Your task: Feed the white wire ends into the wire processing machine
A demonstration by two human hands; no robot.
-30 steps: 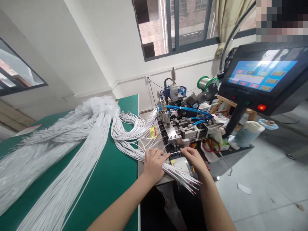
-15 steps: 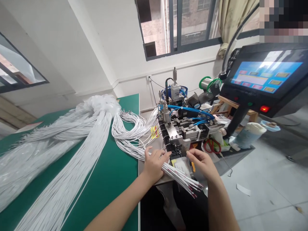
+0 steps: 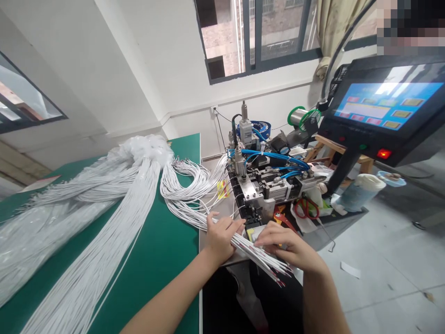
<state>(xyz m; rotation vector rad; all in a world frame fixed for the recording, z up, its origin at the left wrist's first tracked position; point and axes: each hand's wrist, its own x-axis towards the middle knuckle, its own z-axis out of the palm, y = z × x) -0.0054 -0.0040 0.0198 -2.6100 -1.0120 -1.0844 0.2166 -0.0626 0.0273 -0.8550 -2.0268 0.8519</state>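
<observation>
A bundle of thin white cables (image 3: 250, 250) slants down to the right, with red or dark tips at its near end. My left hand (image 3: 222, 236) is closed around this bundle near the front edge of the machine. Just to the right, my right hand (image 3: 285, 243) is over the cable ends, its fingers loosely bent and apart and the fingertips at the upper side of the bundle. Whether they touch a cable is unclear. Behind both hands stands a bench machine (image 3: 264, 185) with metal cylinders and blue air tubes. Several white cables run along its left side.
Long white cable bundles (image 3: 114, 232), partly in clear plastic, cover much of the green table (image 3: 174, 278). A touchscreen panel (image 3: 385, 111) stands at the right. Red-handled scissors (image 3: 306, 208), a wire spool (image 3: 299, 118) and a blue-and-white roll (image 3: 361, 192) are near the machine.
My right hand has moved left and down from the machine's front to the cable ends, its fingers going from a pinch to a looser bend. My left hand stays on the bundle.
</observation>
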